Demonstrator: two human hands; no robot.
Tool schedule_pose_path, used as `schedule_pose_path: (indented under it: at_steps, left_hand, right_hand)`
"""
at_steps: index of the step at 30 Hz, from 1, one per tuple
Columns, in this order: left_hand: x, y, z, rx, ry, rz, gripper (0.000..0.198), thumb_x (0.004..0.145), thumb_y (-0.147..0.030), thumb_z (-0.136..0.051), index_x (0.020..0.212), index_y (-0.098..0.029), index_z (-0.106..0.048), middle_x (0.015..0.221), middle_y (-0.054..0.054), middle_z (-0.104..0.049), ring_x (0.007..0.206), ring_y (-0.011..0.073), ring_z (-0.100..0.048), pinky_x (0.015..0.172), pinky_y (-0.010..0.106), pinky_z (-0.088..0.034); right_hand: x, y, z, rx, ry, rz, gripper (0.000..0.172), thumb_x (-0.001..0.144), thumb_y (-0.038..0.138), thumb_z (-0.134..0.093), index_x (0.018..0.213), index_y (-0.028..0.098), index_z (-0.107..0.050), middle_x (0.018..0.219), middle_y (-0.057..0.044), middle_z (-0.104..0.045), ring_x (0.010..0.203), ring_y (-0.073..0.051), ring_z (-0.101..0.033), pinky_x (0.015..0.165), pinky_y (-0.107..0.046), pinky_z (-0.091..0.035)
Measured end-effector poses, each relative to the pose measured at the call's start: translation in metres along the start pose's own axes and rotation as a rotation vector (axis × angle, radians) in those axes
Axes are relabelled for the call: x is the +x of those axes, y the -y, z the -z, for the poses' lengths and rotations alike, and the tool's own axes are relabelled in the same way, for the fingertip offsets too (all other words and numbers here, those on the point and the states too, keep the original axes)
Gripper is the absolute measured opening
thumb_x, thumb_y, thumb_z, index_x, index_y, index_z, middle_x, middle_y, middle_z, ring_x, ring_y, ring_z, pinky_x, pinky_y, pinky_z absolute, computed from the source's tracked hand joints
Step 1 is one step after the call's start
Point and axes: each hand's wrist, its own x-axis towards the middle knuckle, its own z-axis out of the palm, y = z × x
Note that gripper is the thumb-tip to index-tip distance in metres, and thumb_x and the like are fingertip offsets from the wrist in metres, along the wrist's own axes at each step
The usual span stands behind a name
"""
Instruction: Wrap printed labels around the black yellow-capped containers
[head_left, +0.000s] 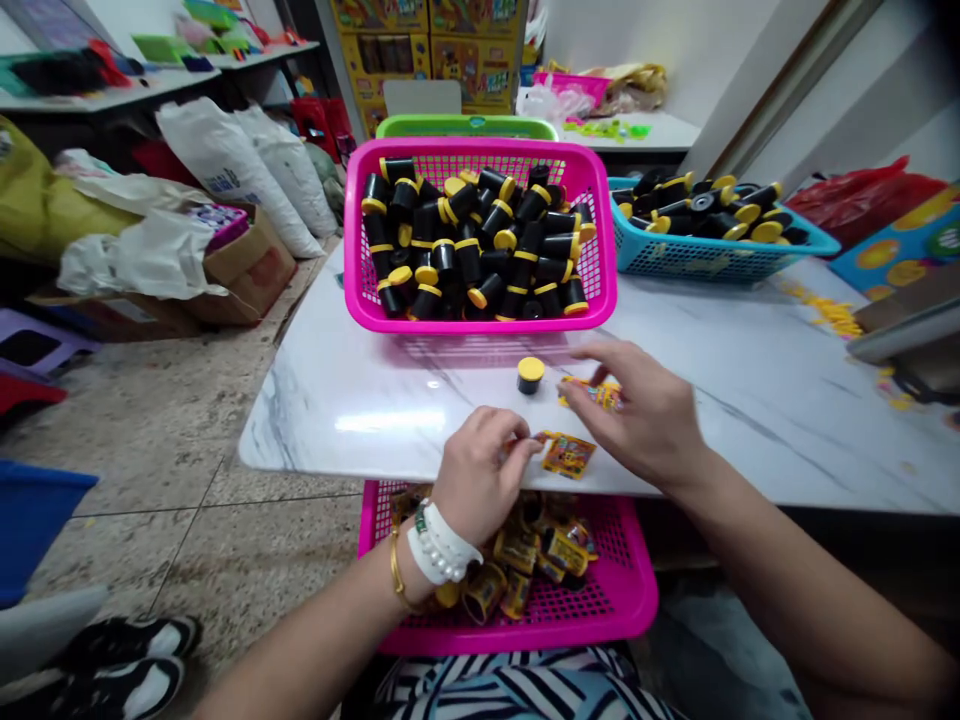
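Observation:
Over the front part of the table, my left hand [480, 465] is closed in a pinch at the edge of a small orange-and-yellow printed label [569, 456]; its fingers partly cover what they grip. My right hand [645, 408] has thumb and fingers apart, slightly blurred, above more printed labels [609, 395] lying flat. Between the hands and the big basket stands one short black canister with a yellow lid [531, 375], upright and touched by neither hand. Below the table edge, a pink basket [630, 600] holds several canisters wrapped in printed sleeves [517, 550].
Behind the hands, a pink basket [480, 326] is full of black canisters with yellow lids [469, 260]. A blue basket [697, 258] with more stands right of it. Yellow bits [832, 315] lie at the table's right. White sacks [232, 175] and a cardboard box [255, 265] fill the left floor.

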Motion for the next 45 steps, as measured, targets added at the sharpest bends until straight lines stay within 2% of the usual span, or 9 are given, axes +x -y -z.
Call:
schedule_pose_path:
  at_steps: [4,10,15,21,28,34,36,40,45]
  left_hand:
    - [0.001,0.003,0.017,-0.203,0.028,0.146,0.005,0.086,-0.014,-0.068,0.089,-0.018,-0.068,0.07,-0.002,-0.063,0.062,0.0112,-0.056,0.062,0.024,-0.047]
    - [-0.002,-0.005,0.022,-0.373,0.114,0.232,0.057,0.075,-0.009,-0.07,0.13,-0.019,-0.061,0.078,-0.002,-0.069,0.064,0.0108,-0.058,0.064,0.023,-0.048]
    - [-0.018,-0.003,0.033,-0.615,0.112,0.471,0.032,0.079,-0.025,-0.073,0.108,-0.014,-0.067,0.072,0.001,-0.069,0.063,0.0124,-0.061,0.062,0.025,-0.049]
    - [-0.034,-0.005,0.047,-0.587,0.215,0.427,0.029,0.077,-0.019,-0.075,0.104,-0.016,-0.066,0.07,-0.001,-0.068,0.062,0.0114,-0.059,0.059,0.023,-0.045]
    - [-0.052,-0.004,0.05,-0.758,0.072,0.529,0.021,0.081,-0.034,-0.072,0.086,-0.014,-0.068,0.076,0.001,-0.066,0.065,0.0103,-0.055,0.061,0.022,-0.045]
    - [-0.047,0.014,0.071,-0.604,0.314,0.415,0.015,0.081,-0.027,-0.07,0.073,-0.014,-0.07,0.063,-0.001,-0.06,0.06,0.0104,-0.051,0.056,0.021,-0.04]
    - [-0.044,0.012,0.076,-0.582,0.199,0.411,0.012,0.081,-0.026,-0.071,0.077,-0.015,-0.071,0.066,0.0,-0.063,0.062,0.0111,-0.055,0.057,0.022,-0.043]
    - [-0.056,-0.004,0.073,-0.53,-0.287,0.432,0.014,0.086,-0.027,-0.069,0.079,-0.016,-0.068,0.067,-0.001,-0.064,0.061,0.0102,-0.057,0.058,0.021,-0.047]
    - [-0.082,-0.018,0.058,-0.376,-0.413,0.293,0.012,0.088,-0.021,-0.071,0.08,-0.014,-0.076,0.067,0.002,-0.069,0.057,0.0097,-0.058,0.053,0.019,-0.047]
  right_hand:
    - [-0.026,0.014,0.012,0.27,0.103,-0.205,0.022,0.094,0.038,-0.065,0.107,0.022,-0.07,0.094,-0.005,-0.075,0.066,-0.015,-0.065,0.059,-0.028,-0.05]
    - [-0.03,0.04,-0.018,0.777,0.255,-0.466,0.026,0.089,0.037,-0.07,0.109,0.02,-0.069,0.091,-0.004,-0.074,0.08,-0.018,-0.07,0.07,-0.029,-0.058]
    - [-0.03,0.056,-0.017,0.92,0.266,-0.567,0.032,0.088,0.039,-0.073,0.115,0.023,-0.068,0.082,-0.001,-0.072,0.07,-0.015,-0.069,0.061,-0.024,-0.056]
    - [-0.03,0.059,-0.009,0.714,0.583,-0.473,0.019,0.086,0.035,-0.074,0.099,0.022,-0.077,0.08,-0.002,-0.074,0.065,-0.013,-0.063,0.057,-0.023,-0.051]
    - [-0.044,0.091,-0.022,0.83,0.144,-0.671,0.02,0.079,0.035,-0.082,0.079,0.021,-0.068,0.066,0.002,-0.068,0.054,-0.01,-0.058,0.049,-0.019,-0.048]
    - [-0.044,0.092,-0.02,0.875,0.494,-0.588,0.024,0.083,0.039,-0.077,0.095,0.02,-0.07,0.073,0.0,-0.071,0.061,-0.012,-0.063,0.053,-0.021,-0.05]
    - [-0.043,0.091,-0.023,0.777,0.519,-0.534,0.025,0.088,0.041,-0.072,0.078,0.019,-0.067,0.062,0.001,-0.065,0.054,-0.01,-0.057,0.049,-0.02,-0.045]
    - [-0.048,0.096,-0.035,0.631,0.274,-0.48,0.039,0.097,0.042,-0.061,0.064,0.02,-0.06,0.05,0.004,-0.057,0.045,-0.008,-0.048,0.046,-0.02,-0.039]
    - [-0.053,0.105,-0.045,0.65,0.204,-0.458,0.036,0.097,0.04,-0.061,0.067,0.02,-0.064,0.052,0.004,-0.06,0.044,-0.008,-0.051,0.044,-0.019,-0.04]
